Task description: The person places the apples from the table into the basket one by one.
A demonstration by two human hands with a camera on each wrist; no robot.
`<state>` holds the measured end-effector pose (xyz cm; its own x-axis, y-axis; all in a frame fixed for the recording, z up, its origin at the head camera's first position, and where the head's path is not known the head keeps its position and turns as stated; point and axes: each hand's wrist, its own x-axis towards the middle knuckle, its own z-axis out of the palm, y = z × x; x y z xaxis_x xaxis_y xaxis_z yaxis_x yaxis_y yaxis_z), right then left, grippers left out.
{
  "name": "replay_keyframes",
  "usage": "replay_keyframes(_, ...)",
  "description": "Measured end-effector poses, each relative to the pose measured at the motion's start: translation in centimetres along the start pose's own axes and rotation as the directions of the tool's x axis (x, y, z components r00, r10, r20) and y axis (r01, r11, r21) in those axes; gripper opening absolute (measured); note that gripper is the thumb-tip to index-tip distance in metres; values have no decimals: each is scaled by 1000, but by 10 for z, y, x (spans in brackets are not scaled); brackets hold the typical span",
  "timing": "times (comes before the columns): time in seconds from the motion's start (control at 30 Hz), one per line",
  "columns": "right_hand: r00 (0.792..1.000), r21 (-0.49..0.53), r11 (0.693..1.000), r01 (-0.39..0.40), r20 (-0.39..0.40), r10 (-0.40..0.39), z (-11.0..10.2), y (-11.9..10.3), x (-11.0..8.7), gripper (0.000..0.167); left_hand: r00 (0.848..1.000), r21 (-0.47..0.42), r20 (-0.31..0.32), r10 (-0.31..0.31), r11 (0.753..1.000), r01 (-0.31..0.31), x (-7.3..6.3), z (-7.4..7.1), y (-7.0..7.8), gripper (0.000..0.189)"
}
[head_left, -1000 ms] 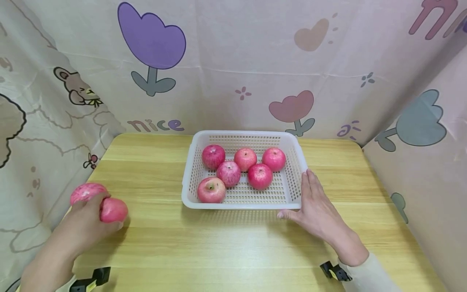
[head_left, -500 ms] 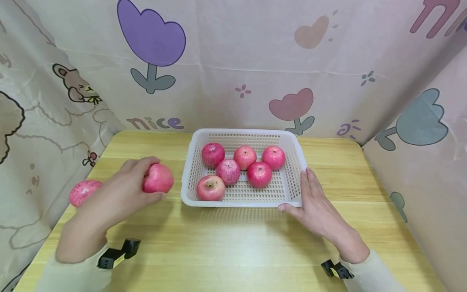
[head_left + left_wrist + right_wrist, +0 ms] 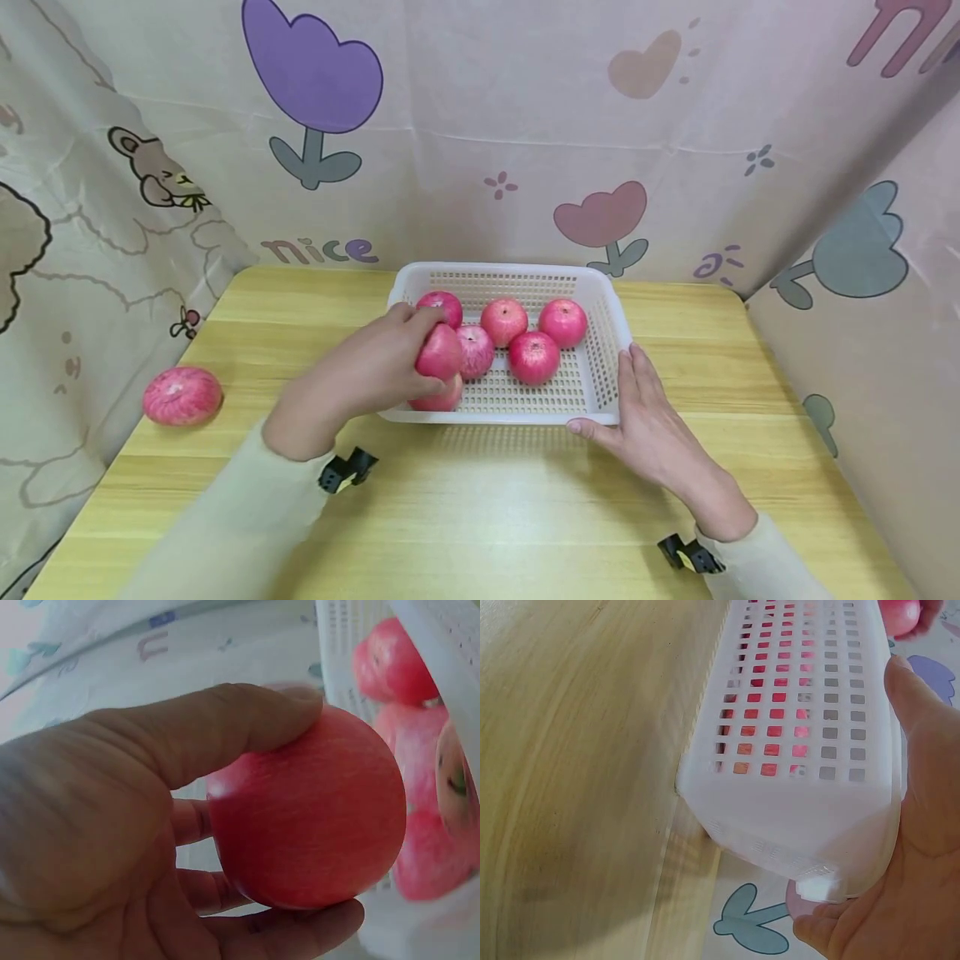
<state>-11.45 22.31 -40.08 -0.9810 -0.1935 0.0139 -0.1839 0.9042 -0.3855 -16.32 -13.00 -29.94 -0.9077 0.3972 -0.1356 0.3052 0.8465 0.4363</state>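
Note:
My left hand (image 3: pixel 367 362) grips a red apple (image 3: pixel 439 352) over the left part of a white perforated plastic basket (image 3: pixel 495 419). In the left wrist view the thumb lies over the top of this apple (image 3: pixel 315 817) and the fingers pass beneath it. Several red and pink apples sit in the basket, among them a dark red one (image 3: pixel 534 358) near the middle; the front-left apple (image 3: pixel 444 397) is partly hidden by the held one. At the basket's front right corner my right hand (image 3: pixel 656 429) rests with straight fingers along the side and the thumb at the front rim.
One more streaked apple (image 3: pixel 182 396) lies on the wooden table (image 3: pixel 480 508) at the far left. Behind the basket and along both sides hangs a printed cloth (image 3: pixel 480 108), close to the table's back edge.
My left hand has carried the apple from the table's left side rightward to above the basket, leaving the streaked apple behind. The right hand has stayed at the basket's corner.

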Motion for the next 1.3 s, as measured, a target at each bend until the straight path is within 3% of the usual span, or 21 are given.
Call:
replay_keyframes(0.33,1000,9,1000,-5,-4,5,1,0,0,131,987,138,104,120,981,-134,34,18,30,84)
replay_keyframes(0.7,1000,20,1000,-17,2,17,1,1,-1,132,946,176,279,168,959,-222,62,40,45,87)
replay_keyframes(0.9,1000,25,1000,-16,0,16,2,0,-1,132,937,206,319,146,954,-219,68,50,46,88)
replay_keyframes(1.3,1000,30,999,-25,8,25,1,1,-1,133,931,289,326,162,921,-261,72,60,46,78)
